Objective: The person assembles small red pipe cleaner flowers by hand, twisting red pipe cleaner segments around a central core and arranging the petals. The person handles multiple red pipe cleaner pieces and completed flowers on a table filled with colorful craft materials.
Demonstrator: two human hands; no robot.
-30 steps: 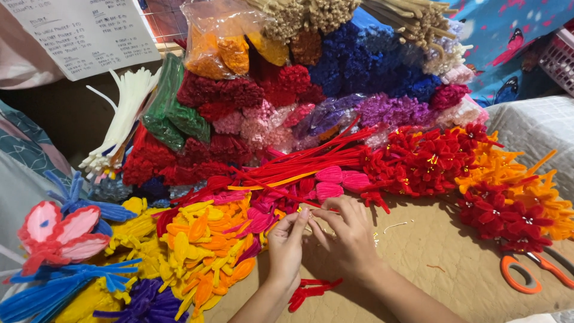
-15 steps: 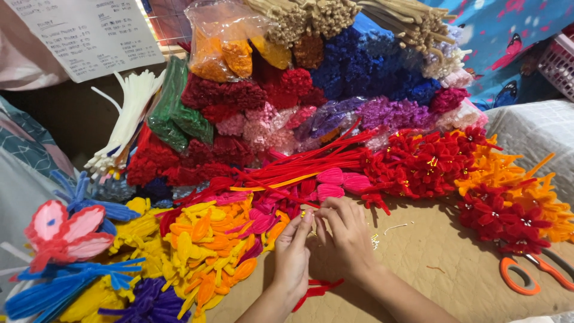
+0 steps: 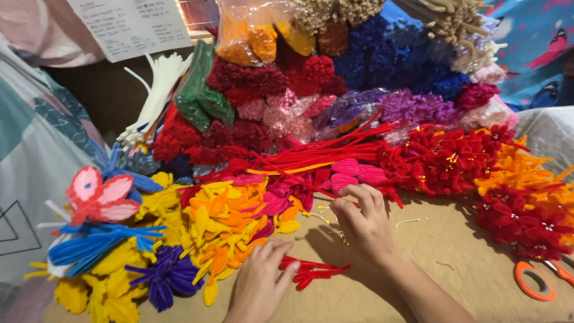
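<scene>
My right hand (image 3: 363, 222) rests on the brown cardboard (image 3: 442, 251) with its fingers curled down beside pink pipe-cleaner petals (image 3: 353, 172). Whatever may be under the fingertips is hidden. Thin yellow bits (image 3: 323, 210) lie just left of it. My left hand (image 3: 260, 282) lies palm down nearer to me. Its spread fingers reach a small bunch of red pipe-cleaner pieces (image 3: 314, 270). A heap of orange and yellow petals (image 3: 224, 224) lies directly beyond the left hand.
Orange-handled scissors (image 3: 538, 278) lie at the right edge. Red flowers (image 3: 448, 158) and orange ones (image 3: 520, 173) spread to the right. Bagged pipe cleaners in many colours (image 3: 335, 78) are stacked behind. A pink butterfly (image 3: 95, 194), blue pieces and a purple flower (image 3: 167, 275) lie left.
My left hand has drawn back from the right hand and come down toward me, onto the red pieces. The right hand stays near the pink petals.
</scene>
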